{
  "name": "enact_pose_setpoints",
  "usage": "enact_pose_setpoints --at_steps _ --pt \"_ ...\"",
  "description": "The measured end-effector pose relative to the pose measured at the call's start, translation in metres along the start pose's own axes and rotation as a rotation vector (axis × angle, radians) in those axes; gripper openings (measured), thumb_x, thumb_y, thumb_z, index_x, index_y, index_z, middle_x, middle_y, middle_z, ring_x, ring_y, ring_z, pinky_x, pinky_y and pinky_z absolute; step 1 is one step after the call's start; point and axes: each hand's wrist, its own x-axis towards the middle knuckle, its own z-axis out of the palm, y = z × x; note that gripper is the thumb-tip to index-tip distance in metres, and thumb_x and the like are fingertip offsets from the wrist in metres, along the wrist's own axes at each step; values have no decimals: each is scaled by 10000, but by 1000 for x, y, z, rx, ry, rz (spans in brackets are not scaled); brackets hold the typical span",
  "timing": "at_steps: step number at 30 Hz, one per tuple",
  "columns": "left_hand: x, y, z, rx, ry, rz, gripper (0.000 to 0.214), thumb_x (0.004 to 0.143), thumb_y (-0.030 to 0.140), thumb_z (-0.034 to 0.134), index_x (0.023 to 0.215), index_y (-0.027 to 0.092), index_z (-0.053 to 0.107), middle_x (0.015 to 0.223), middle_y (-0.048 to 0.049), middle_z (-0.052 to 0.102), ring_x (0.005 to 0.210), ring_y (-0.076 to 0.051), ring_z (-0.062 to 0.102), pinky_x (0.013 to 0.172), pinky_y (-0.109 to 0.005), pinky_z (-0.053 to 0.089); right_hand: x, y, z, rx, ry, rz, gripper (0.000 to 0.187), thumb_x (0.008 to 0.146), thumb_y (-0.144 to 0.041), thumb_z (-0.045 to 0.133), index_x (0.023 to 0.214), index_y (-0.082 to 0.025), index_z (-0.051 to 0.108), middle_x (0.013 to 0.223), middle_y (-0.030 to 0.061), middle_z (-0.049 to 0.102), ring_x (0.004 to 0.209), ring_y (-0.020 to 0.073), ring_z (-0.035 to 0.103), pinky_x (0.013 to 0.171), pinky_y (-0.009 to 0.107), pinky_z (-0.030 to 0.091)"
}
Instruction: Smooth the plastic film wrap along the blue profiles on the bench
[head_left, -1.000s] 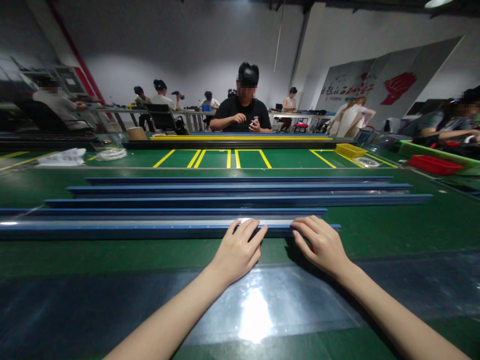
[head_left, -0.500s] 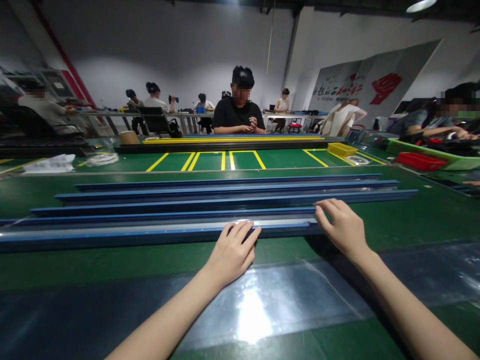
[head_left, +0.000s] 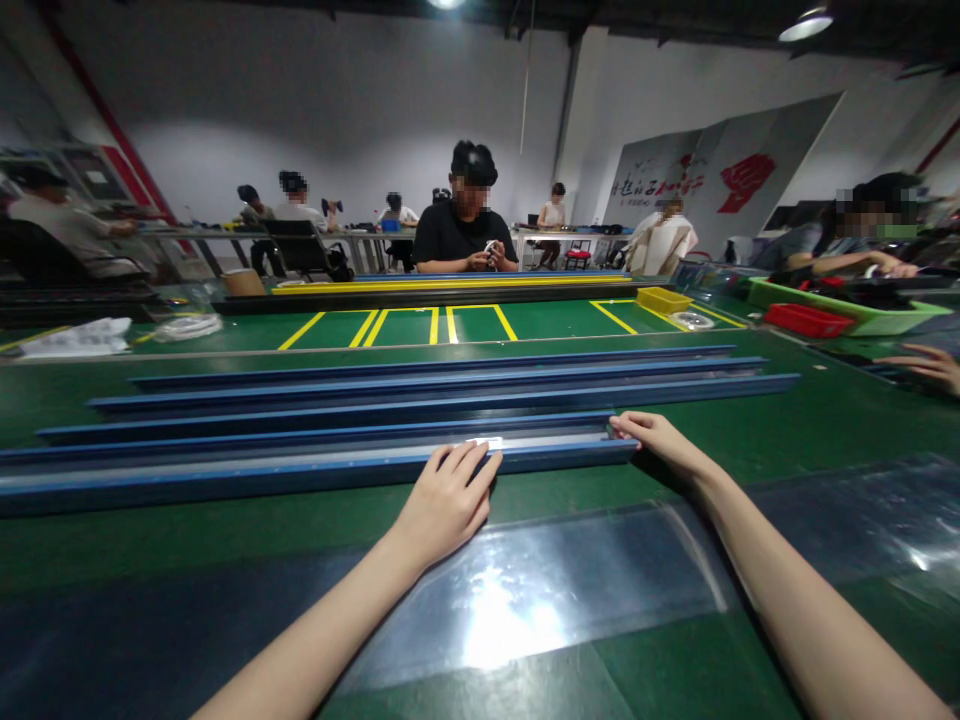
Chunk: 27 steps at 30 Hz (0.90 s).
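Note:
A long blue channel (head_left: 315,466) with raised side walls lies across the green table, a pale strip along its inside. Over its near wall curl the fingers of my left hand (head_left: 454,495), with a small shiny white patch (head_left: 491,443) just beyond the fingertips. At the channel's right end is my right hand (head_left: 654,442), its fingers pinched together inside the end; what they pinch is hidden. Behind lie several similar blue channels (head_left: 420,416), roughly parallel. In front of my hands, a clear plastic sheet (head_left: 585,580) lies flat and reflects the lights.
Beyond a seam, yellow tape lines (head_left: 505,322) mark the green table (head_left: 337,335). Yellow and black bars (head_left: 450,287) lie before a seated co-worker (head_left: 457,235). A yellow tray (head_left: 664,300), red tray (head_left: 808,319) and green bin (head_left: 885,315) stand at right, near another co-worker's hand (head_left: 934,365).
My right hand has come down into the channel's end, and its fingers have closed. My left hand stays on the near wall. The whole view has shifted slightly.

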Motion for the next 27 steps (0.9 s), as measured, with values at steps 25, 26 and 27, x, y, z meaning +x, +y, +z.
enact_pose_setpoints --at_steps 25,26,27 --pt "56 28 28 146 -53 -45 211 817 216 419 966 119 533 904 -83 576 830 -216 517 686 -345 400 9 12 -10 85 -166 27 391 715 -531 536 615 -154 516 574 -32 432 519 74 336 503 231 260" --pt "54 29 30 151 -29 -45 219 814 207 422 979 114 532 909 -84 580 832 -214 521 697 -345 401 9 12 -10 82 -160 28 391 713 -533 538 615 -155 520 568 -33 431 516 75 340 504 232 266" --pt "53 30 32 152 -9 -48 223 811 204 427 984 112 532 912 -84 584 833 -212 524 705 -345 401 8 12 -10 84 -150 26 390 708 -534 543 617 -156 524 568 -33 435 516 76 346 505 232 271"
